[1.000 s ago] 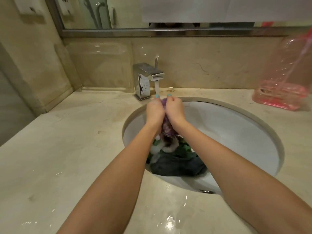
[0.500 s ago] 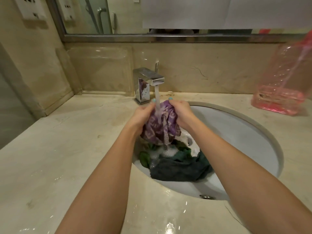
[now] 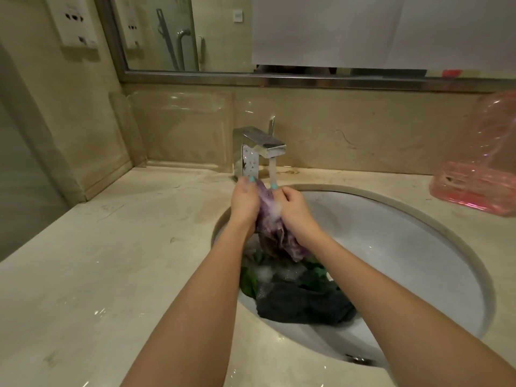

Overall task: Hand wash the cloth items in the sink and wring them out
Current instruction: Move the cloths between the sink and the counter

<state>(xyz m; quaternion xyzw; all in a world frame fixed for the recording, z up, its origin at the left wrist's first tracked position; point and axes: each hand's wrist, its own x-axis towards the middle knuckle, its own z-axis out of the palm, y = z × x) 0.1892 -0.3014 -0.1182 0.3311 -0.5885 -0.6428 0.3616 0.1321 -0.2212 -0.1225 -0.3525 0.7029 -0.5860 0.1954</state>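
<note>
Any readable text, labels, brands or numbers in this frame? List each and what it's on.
None readable.
Tap: dark specks on its front, too blurred to read.
Wall socket panel: no lettering visible.
Pink plastic bag: no print legible.
Purple cloth: pattern only, no letters.

My 2 forearms come into view bare, the left forearm [image 3: 195, 303] and the right forearm [image 3: 391, 289], uncovered from the bottom edge up to the wrists. My left hand [image 3: 245, 202] and right hand [image 3: 293, 208] are bare as well. What I wear is nail polish, a glossy turquoise, on the 2 nails that show: the left fingernail [image 3: 252, 179] and the right fingernail [image 3: 274, 186]. A little whitish foam [image 3: 277, 209] clings to the fingers of my right hand. My other nails are hidden.
</note>
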